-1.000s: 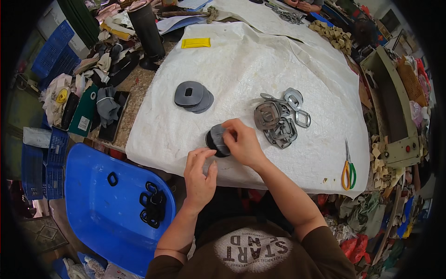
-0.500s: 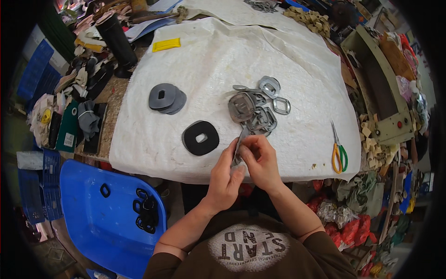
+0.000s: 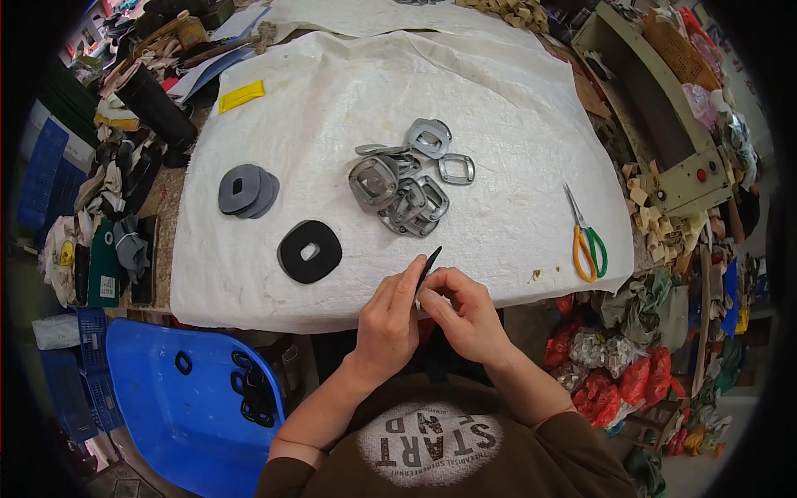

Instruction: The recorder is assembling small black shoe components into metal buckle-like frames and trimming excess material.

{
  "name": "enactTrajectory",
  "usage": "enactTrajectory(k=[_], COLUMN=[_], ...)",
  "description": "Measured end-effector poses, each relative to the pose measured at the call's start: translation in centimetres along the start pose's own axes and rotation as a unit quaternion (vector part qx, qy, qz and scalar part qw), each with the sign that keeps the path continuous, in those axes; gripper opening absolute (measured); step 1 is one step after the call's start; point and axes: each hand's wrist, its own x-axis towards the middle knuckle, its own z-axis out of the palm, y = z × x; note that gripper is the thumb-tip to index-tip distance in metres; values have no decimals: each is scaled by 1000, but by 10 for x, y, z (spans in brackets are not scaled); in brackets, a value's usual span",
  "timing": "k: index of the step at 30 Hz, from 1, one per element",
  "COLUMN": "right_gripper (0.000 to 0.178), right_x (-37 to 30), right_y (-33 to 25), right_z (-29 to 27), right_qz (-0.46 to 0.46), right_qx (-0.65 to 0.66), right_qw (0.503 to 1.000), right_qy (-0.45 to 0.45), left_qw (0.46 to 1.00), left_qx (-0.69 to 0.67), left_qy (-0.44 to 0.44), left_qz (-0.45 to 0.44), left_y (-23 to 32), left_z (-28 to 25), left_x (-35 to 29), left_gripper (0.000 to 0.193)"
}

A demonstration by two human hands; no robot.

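Observation:
Near the front edge of the table, my left hand grips a thin, dark flat piece that I see almost edge-on. The thumb and fingers of my right hand are pinched against its near side; the lower part is hidden between both hands. Beyond them lies a loose heap of grey metal buckle frames. To the left is a stack of black rounded pads with a central hole. Farther left sits a stack of grey pads of similar shape.
Scissors with orange and green handles lie on the right of the white sheet. A yellow packet is at the far left. Below the table, a blue tub holds several black rings. A greenish metal machine stands at right.
The held piece has turned and now shows a dark edge instead of grey, its tip clear of the metal heap. The whole view has shifted, so the table items appear farther left.

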Motion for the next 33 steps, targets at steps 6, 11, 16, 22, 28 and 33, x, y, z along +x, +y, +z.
enactTrajectory(k=[6,11,16,22,28,33], right_gripper=[13,12,11,10,3,5], right_x=[-5,-8,-10,-13,-31,-83], right_y=[18,22,30,29,35,66], right_z=[-12,-17,-24,-28,-53,-118], right_qz=[26,2,47,-180,6,-13], right_qx=[91,86,182,-185,198,276], right_qw=[995,996,982,965,979,961], right_qy=[-13,-16,-24,50,-45,5], left_qw=[999,995,998,953,887,885], left_qx=[28,79,19,-226,-320,-351], left_qy=[-20,-29,-62,-112,-57,-50], left_qz=[22,48,-5,-166,-328,-303], left_y=[4,5,12,25,11,6], left_z=[10,14,16,14,23,26], left_x=[1,2,-1,3,0,-1], left_gripper=[48,49,45,32,27,29])
